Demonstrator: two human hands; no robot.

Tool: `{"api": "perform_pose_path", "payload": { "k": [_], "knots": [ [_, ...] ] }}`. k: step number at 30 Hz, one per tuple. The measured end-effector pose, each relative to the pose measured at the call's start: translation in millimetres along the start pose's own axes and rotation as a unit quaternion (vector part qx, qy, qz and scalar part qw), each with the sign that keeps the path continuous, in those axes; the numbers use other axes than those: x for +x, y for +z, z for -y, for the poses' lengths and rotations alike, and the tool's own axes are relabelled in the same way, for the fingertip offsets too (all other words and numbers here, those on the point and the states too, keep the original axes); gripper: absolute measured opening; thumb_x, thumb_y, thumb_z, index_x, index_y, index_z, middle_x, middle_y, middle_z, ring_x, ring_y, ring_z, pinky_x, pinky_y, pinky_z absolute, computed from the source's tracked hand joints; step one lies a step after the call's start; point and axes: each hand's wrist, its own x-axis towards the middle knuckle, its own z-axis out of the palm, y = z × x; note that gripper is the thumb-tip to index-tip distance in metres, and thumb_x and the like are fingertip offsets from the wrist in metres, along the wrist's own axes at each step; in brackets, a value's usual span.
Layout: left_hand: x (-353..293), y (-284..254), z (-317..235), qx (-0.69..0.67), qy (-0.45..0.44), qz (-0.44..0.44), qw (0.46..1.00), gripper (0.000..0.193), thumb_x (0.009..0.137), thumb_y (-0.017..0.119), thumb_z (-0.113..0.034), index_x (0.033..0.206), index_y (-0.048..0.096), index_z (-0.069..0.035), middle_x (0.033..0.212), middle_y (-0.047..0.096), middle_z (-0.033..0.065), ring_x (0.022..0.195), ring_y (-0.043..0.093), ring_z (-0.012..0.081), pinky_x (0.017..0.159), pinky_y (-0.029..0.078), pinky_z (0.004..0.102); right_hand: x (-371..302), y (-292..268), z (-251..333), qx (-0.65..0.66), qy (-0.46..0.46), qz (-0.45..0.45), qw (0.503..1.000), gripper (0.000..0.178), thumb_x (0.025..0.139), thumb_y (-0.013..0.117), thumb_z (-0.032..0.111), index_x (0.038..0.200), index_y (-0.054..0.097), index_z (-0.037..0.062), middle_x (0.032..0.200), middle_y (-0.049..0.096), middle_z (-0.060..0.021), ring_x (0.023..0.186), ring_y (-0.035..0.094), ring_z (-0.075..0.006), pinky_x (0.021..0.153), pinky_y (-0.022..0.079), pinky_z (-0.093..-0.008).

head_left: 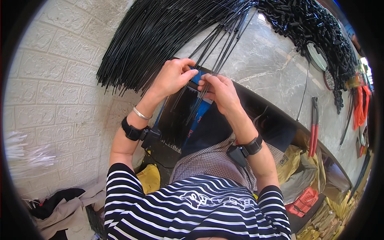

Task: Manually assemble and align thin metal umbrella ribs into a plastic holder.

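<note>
Several thin black cables (219, 47) run from the far pile down over the near table edge, their lower ends hanging below my hands. My right hand (221, 89) is closed, thumb and fingertips pinched round some of these cables. Just to its left, my left hand (173, 78) has its fingers bent and its thumb and forefinger drawn in at the leftmost cable of the group. How firmly it grips is partly hidden by the fingers.
A big heap of thin black cables (152, 40) overhangs the grey stone-look table (264, 76) at the far left. Small black tubular parts (316, 24) are piled far right, near a round dish (317, 57). Red-handled cutters (313, 132) lie at the right edge; a brick wall (60, 80) stands left.
</note>
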Motion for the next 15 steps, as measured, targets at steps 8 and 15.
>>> {"api": "perform_pose_path", "payload": {
  "k": [8,15],
  "knots": [
    [0,-1,2,-0.005,0.016,-0.015,1.000,0.022,0.086,0.063,-0.015,0.092,0.068,0.006,0.065,0.065,0.0165,0.056,0.065,0.0209,0.054,0.049,0.0313,4,7,-5,0.038,0.000,0.011,0.999,0.023,0.091,0.061,0.022,0.102,0.064,0.0011,0.093,0.067,-0.0064,0.083,0.062,-0.0122,0.070,0.055,-0.0313],
    [2,-4,0,-0.025,-0.037,0.037,0.998,0.021,0.090,0.061,-0.014,0.095,0.068,0.005,0.067,0.066,0.0073,0.054,0.059,0.0089,0.049,0.048,0.0229,11,14,-10,0.040,0.007,0.017,0.999,0.020,0.089,0.064,0.020,0.099,0.064,0.0028,0.087,0.063,-0.0032,0.079,0.060,-0.0110,0.068,0.054,-0.0289]
  ]
}}
